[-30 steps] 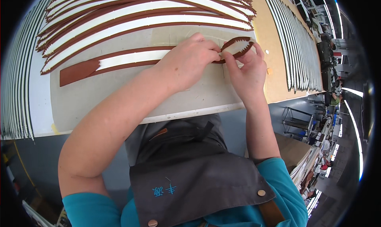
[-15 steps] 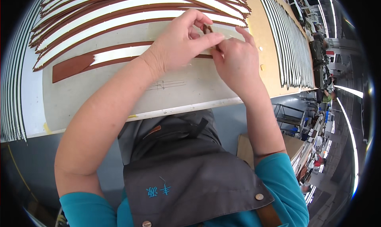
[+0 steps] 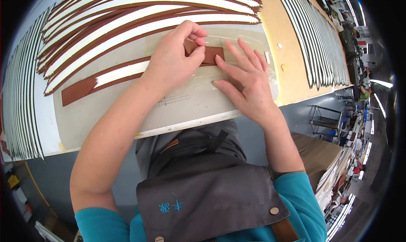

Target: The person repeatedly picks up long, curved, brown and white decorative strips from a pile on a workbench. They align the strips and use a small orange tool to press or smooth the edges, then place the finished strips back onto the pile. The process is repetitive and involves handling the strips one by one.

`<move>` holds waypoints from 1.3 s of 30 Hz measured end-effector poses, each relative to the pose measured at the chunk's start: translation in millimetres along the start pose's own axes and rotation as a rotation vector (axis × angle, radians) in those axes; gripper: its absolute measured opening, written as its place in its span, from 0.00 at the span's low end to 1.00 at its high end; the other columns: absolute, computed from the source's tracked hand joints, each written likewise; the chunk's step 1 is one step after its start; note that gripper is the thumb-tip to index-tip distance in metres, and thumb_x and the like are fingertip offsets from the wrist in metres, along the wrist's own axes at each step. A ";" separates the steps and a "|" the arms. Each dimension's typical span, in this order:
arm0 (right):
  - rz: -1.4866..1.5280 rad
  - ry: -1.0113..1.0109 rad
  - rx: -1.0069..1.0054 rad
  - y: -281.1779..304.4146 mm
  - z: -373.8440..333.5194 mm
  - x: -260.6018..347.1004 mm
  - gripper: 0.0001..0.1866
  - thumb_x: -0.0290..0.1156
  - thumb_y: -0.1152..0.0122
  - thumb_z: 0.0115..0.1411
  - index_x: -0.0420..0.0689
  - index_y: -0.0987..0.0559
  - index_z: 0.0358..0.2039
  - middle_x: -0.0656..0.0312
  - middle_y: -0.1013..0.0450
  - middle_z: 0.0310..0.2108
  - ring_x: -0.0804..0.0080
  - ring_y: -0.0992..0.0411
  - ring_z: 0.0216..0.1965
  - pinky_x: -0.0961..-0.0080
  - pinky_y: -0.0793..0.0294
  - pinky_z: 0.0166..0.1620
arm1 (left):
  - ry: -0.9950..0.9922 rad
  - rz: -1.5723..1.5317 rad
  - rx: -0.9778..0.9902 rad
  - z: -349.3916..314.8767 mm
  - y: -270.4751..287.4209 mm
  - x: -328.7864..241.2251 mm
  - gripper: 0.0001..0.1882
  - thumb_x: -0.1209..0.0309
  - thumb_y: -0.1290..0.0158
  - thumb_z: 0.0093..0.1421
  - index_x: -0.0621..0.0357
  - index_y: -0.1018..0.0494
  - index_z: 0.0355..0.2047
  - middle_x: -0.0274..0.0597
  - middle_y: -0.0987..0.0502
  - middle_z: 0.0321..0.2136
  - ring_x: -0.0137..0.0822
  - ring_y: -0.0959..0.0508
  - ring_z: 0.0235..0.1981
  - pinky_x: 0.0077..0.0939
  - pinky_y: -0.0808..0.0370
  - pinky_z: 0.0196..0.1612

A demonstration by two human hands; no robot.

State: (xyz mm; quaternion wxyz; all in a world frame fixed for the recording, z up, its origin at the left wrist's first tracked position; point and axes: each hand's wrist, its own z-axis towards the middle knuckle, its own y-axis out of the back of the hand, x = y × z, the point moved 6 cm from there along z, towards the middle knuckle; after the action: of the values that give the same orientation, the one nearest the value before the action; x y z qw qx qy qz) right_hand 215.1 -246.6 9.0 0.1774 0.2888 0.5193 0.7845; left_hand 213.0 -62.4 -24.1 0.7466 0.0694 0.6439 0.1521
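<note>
A long brown leather-like strip [image 3: 79,92] with a white middle lies across the grey work mat [image 3: 127,111], and its plain brown right end [image 3: 215,55] is laid flat. My left hand [image 3: 175,58] is closed over the strip near that end, its thumb and fingers curled around a bit of brown material. The palm hides part of the strip. My right hand [image 3: 247,79] is open with fingers spread, a fingertip at the edge of the brown end and the thumb apart from it over the mat.
A pile of brown-and-white strips [image 3: 139,20] lies beyond my hands. Rows of dark-and-white strips stand at the left [image 3: 25,94] and right [image 3: 313,43]. Small pale bits [image 3: 284,67] rest on the tan board [image 3: 277,30]. A metal cart [image 3: 325,119] stands beyond the table's right side.
The strip's right end, held up between both hands before, now lies flat. My right hand has let go and spread its fingers; my left hand has moved slightly left.
</note>
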 end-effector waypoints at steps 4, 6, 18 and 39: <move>0.055 0.000 0.033 -1.8 1.9 -10.4 0.22 0.38 0.28 0.59 0.53 0.16 0.55 0.62 0.24 0.62 0.60 0.33 0.68 0.46 0.51 0.73 | 0.012 0.013 0.019 1.0 -0.9 -2.9 0.10 0.74 0.44 0.65 0.60 0.25 0.47 0.36 0.20 0.40 0.27 0.23 0.46 0.24 0.24 0.48; 0.103 -0.016 0.038 -4.7 1.9 -15.1 0.20 0.37 0.29 0.60 0.54 0.16 0.54 0.65 0.22 0.60 0.60 0.32 0.67 0.46 0.51 0.73 | -0.014 -0.003 0.006 -0.6 2.5 -2.3 0.11 0.73 0.43 0.65 0.60 0.25 0.47 0.37 0.20 0.39 0.27 0.22 0.42 0.24 0.24 0.45; 0.216 -0.033 -0.022 -12.9 1.1 -26.1 0.16 0.33 0.32 0.64 0.54 0.14 0.53 0.67 0.20 0.58 0.61 0.32 0.68 0.50 0.51 0.74 | -0.016 0.376 -0.047 -25.0 33.3 -15.7 0.12 0.68 0.42 0.70 0.59 0.18 0.48 0.29 0.23 0.31 0.19 0.30 0.28 0.17 0.32 0.32; 0.185 0.139 0.023 -5.5 14.8 -10.2 0.21 0.34 0.30 0.61 0.46 0.17 0.55 0.62 0.23 0.61 0.61 0.31 0.66 0.54 0.38 0.71 | -0.164 0.456 -0.090 -29.9 24.3 -8.0 0.06 0.77 0.38 0.63 0.57 0.16 0.41 0.35 0.29 0.26 0.25 0.34 0.21 0.22 0.34 0.25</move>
State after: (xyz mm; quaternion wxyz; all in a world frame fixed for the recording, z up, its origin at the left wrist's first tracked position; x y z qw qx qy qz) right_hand 232.2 -239.8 5.6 0.0643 0.2824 0.5102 0.8098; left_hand 179.3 -44.8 -14.1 0.7451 0.1916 0.5414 0.3389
